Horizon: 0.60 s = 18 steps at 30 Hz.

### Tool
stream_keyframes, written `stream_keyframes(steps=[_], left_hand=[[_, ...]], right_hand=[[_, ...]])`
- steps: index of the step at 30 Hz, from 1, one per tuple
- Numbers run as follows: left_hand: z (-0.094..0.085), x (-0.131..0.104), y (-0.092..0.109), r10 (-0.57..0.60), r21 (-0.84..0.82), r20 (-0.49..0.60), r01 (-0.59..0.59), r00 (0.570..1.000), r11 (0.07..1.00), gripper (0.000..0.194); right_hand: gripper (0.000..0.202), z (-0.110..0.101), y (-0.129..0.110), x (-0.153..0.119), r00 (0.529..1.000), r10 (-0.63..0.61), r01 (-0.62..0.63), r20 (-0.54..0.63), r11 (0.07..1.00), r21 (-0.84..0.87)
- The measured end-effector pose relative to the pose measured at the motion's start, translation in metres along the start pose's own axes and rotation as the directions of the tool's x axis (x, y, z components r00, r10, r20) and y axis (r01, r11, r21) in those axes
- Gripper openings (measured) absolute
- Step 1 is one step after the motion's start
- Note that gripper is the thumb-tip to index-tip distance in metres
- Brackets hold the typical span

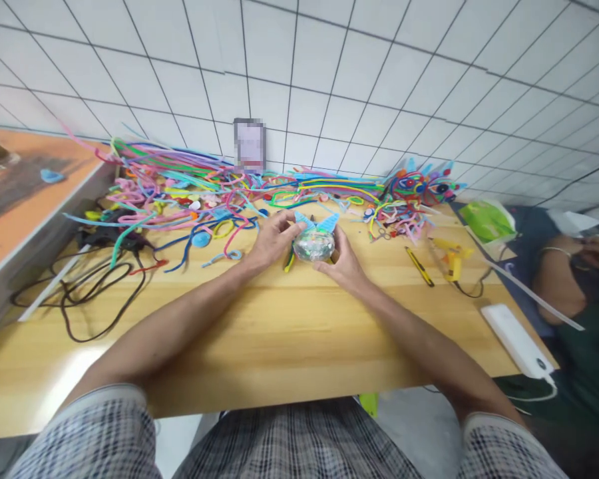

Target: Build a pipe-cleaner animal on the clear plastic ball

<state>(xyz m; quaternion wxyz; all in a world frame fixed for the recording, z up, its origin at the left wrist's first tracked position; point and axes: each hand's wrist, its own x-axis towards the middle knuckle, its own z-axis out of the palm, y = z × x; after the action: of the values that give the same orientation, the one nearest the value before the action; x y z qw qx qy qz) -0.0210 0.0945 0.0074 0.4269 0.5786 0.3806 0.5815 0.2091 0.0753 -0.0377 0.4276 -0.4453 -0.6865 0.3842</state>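
Note:
Over the middle of the wooden table, my right hand [340, 256] is wrapped round the side of a clear, shiny round ball [313, 246] with coloured bits showing in it. Two light-blue, ear-like pieces [328, 222] stick up from the ball's top. My left hand [275, 238] pinches the left blue piece between thumb and fingers. Just below the left hand, a yellow-and-black tool [290, 258] lies partly hidden by the ball. Blue pipe cleaners [182, 249] and a blue pom-pom [200, 239] lie to the left of my hands.
Heaped pipe cleaners [180, 166] line the wall, with a phone [250, 144] propped behind. At right lie a yellow utility knife [419, 266], a yellow glue gun [452, 259] and a white power strip [516, 339]. Black cables [104, 279] coil at left. Another person's arm [562, 279] shows far right.

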Motion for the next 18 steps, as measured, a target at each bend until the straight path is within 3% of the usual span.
stream_keyframes(steps=[7,13,18], left_hand=[[0.005,-0.006,-0.007,-0.023,0.012,-0.067,0.024,0.997,1.0,0.05],[0.006,-0.008,-0.01,-0.035,0.062,-0.114,0.042,0.993,0.997,0.048],[0.005,-0.008,-0.011,-0.068,-0.005,-0.055,0.068,0.996,0.998,0.046]], right_hand=[[0.109,0.021,0.009,0.0,0.994,0.024,-0.024,-0.111,1.0,0.005],[0.104,0.021,0.01,0.001,0.993,-0.017,0.016,-0.117,1.0,-0.006],[0.1,0.021,0.008,0.002,0.992,-0.033,0.03,-0.12,0.999,-0.026]])
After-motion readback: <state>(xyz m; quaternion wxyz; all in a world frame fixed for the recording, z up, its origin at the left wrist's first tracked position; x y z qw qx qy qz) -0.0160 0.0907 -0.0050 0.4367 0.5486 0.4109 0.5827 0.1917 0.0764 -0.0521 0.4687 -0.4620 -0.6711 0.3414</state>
